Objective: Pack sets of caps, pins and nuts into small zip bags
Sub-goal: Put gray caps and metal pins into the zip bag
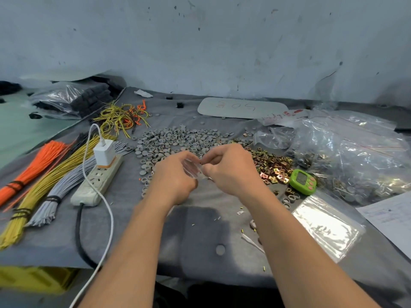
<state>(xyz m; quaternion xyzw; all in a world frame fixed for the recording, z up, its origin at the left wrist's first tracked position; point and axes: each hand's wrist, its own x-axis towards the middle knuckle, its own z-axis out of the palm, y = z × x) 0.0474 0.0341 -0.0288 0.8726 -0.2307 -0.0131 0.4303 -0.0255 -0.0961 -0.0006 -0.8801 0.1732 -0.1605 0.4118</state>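
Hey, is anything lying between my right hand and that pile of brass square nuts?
Nothing visible. The right hand, holding the small clear zip bag with the left hand, is directly beside the pile of brass square nuts.

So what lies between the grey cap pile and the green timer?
In the head view, a heap of brass-coloured square nuts lies there, spreading from the grey cap pile to the green timer.

Just one camera here, worn on the person's head, facing forward and tilted down. Wide lens, pretty close in: left hand [175, 175] and right hand [232, 171] pinch a zip bag [193, 168] mid-frame, grey table [195, 230] fills the lower half, wall [200, 41] takes the top.
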